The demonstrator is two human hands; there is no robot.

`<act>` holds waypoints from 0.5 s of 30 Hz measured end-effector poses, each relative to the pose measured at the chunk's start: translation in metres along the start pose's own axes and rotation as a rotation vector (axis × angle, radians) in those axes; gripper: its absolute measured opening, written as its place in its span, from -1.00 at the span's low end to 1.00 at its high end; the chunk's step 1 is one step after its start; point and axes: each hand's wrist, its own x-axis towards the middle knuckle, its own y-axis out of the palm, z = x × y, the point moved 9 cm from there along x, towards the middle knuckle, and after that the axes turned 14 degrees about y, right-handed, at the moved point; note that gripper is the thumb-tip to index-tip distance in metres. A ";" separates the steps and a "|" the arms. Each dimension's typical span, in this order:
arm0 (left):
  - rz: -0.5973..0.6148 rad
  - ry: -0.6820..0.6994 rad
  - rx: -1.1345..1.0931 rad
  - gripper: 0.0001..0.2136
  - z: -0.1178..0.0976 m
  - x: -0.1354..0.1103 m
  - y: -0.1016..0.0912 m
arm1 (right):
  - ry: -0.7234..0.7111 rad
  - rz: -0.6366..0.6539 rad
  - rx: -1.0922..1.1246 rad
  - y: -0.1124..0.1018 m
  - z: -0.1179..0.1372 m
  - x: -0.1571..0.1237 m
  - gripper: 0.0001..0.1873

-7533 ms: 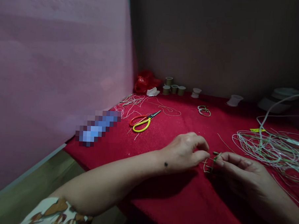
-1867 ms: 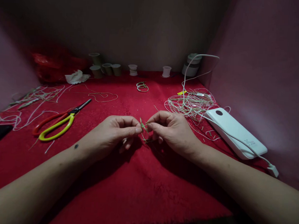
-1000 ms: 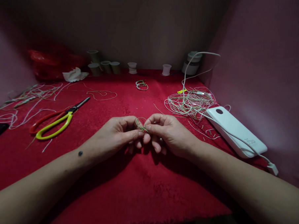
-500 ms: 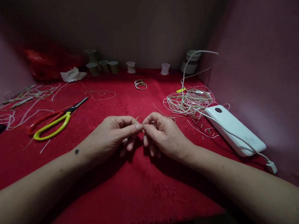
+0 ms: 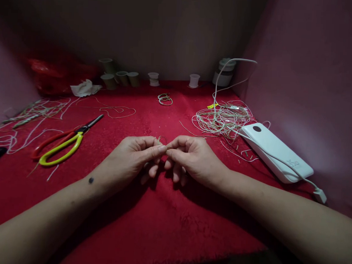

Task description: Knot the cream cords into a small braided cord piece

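Observation:
My left hand (image 5: 140, 155) and my right hand (image 5: 189, 158) meet over the middle of the red cloth (image 5: 160, 224). Between their fingertips is a thin cord (image 5: 163, 138), which arches up in a small loop just behind the thumbs. Thumb and index finger of my left hand pinch it from the left. On the other side, the right thumb and index finger are closed on the same cord. The lower fingers of both hands curl loosely. Most of the cord is hidden by the fingers.
Scissors (image 5: 67, 143) with red and yellow handles lie to the left. Tangled cords (image 5: 220, 120) and a white power bank (image 5: 277, 154) with a cable are on the right. A small corded bracelet (image 5: 165, 99) and several spools (image 5: 153, 79) sit farther back.
My right hand has shifted slightly left and its index finger has lowered. The cord loop stands a little farther left between the fingertips. Both hands keep their pinch.

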 end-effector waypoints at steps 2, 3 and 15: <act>-0.008 -0.009 0.008 -0.72 0.001 0.000 0.000 | -0.041 -0.028 -0.040 -0.001 0.000 0.000 -0.86; -0.013 -0.014 0.008 -0.72 0.001 0.000 0.000 | -0.064 -0.047 -0.067 -0.002 0.001 -0.001 -0.85; 0.045 0.006 -0.053 -0.81 -0.003 0.002 -0.001 | 0.021 0.031 0.066 -0.005 0.001 0.000 -0.80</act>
